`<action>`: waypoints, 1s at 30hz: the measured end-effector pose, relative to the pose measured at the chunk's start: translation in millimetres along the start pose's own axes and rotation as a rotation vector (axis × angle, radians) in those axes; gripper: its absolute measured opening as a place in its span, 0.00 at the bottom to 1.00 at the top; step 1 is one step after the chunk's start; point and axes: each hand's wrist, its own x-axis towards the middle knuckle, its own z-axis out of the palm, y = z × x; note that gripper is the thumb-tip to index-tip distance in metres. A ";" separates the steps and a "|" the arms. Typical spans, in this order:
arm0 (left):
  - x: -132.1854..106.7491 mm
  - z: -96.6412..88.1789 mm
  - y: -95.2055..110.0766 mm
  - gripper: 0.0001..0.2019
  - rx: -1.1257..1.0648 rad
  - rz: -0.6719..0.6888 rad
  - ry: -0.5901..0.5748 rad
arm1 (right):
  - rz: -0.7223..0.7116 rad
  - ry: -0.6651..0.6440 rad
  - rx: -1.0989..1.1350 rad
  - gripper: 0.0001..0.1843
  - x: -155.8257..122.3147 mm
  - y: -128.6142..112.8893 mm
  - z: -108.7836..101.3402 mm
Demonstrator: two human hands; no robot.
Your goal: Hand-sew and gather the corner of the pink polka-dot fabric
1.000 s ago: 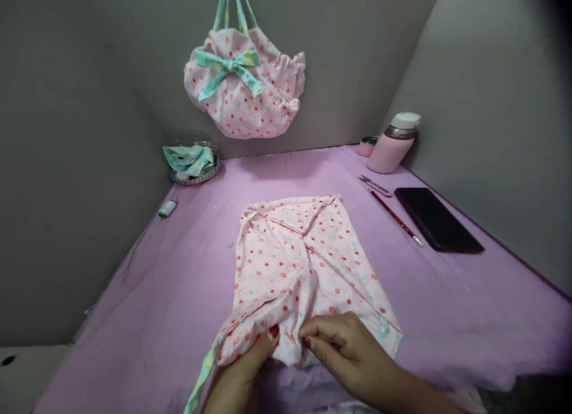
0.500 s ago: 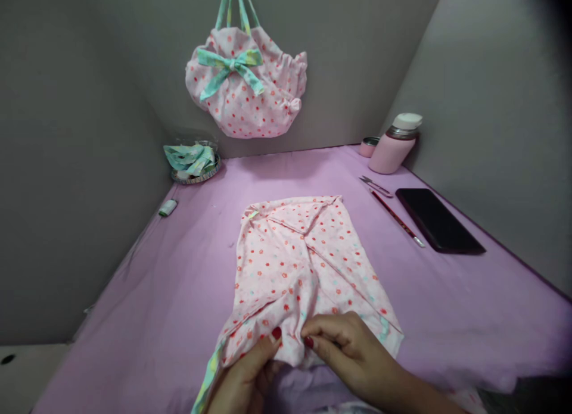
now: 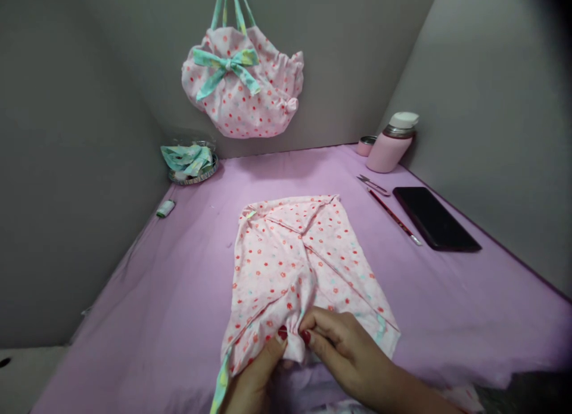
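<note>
At the near edge of the purple cloth (image 3: pixel 170 295), the pink dotted fabric (image 3: pixel 295 253) lies flat, its near end bunched between my hands. My left hand (image 3: pixel 254 384) and right hand (image 3: pixel 344 354) meet there, thumbs and forefingers pinched shut on the gathers. I think small, even pleats matter here, with the green trim (image 3: pixel 221 381) kept untwisted. Farther off, near the wall, hangs a finished bag (image 3: pixel 243 92); right lie a pencil (image 3: pixel 393 216) and phone (image 3: pixel 435 218).

A lilac cloth-covered table (image 3: pixel 447 295) is bearing pink dotted folded fabric (image 3: pixel 295 253); a flat black phone (image 3: pixel 435 218) is lying beside a thin red pencil (image 3: pixel 393 216).
</note>
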 end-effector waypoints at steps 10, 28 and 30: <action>-0.7 2.9 -1.0 0.10 -0.002 0.008 -0.091 | 0.053 -0.010 0.165 0.10 3.3 0.5 5.3; -0.3 -2.1 0.2 0.07 0.027 0.046 -0.134 | 0.045 -0.050 0.297 0.08 5.4 -9.0 2.7; -0.1 -2.2 3.2 0.09 0.051 0.081 -0.104 | -0.003 0.015 0.133 0.08 6.7 -10.5 -2.5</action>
